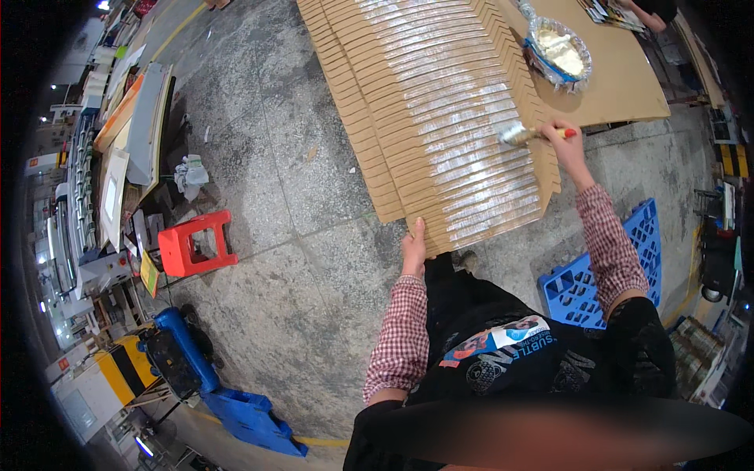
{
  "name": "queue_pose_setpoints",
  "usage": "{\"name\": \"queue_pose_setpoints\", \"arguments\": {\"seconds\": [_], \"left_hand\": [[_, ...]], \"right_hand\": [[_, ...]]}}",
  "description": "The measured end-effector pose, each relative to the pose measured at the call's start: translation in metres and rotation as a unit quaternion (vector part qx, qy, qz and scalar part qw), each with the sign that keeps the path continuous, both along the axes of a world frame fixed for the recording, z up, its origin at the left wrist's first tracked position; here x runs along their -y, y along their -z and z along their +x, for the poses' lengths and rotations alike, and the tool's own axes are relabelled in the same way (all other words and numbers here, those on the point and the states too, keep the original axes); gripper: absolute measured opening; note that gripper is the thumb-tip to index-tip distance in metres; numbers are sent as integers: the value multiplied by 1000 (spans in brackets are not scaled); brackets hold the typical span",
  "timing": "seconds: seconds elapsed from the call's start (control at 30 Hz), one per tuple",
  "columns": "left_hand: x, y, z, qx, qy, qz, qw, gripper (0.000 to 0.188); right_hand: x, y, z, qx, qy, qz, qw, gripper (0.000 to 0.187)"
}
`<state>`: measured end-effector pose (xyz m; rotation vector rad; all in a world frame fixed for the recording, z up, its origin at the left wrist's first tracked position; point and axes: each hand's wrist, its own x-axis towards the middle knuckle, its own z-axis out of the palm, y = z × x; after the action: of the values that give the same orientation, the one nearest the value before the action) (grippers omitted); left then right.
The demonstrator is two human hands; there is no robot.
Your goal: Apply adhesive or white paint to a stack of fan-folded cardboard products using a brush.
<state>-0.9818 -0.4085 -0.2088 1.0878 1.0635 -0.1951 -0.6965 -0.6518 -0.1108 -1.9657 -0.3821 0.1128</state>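
Observation:
Overlapping cardboard sheets (357,102) fan out in a long row in front of me, each with a strip showing. A band of whitish, shiny wet coating (463,133) runs along the strips. My left hand (414,246) grips the near left corner of the nearest cardboard sheet, thumb on top. In my right hand (561,140) is a paintbrush (516,134) with a red-tipped handle, its pale bristles touching the coated strips near the right side. Beyond that hand stands a plastic-lined bowl (558,53) holding a cream-coloured paste.
A brown board-topped table (620,86) carries the bowl. On the floor at left is a red plastic stool (198,242); a blue pallet (601,271) lies to my right. A blue pallet jack (184,353) stands lower left. Another person's arm (648,17) shows at far right.

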Motion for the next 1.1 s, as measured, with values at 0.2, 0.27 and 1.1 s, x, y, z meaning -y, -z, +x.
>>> {"name": "queue_pose_setpoints", "arguments": {"seconds": [0.2,0.27,1.1], "left_hand": [[-3,-8,3,-16,15,-29,999,62],[2,-22,9,-9,11,-23,1000,62],[-1,10,-10,-7,-11,-7,1000,60]], "right_hand": [[-34,-35,14,-4,19,126,992,16],[-15,-17,19,-17,24,95,995,15],[-56,-14,-17,118,-71,-35,990,22]]}}
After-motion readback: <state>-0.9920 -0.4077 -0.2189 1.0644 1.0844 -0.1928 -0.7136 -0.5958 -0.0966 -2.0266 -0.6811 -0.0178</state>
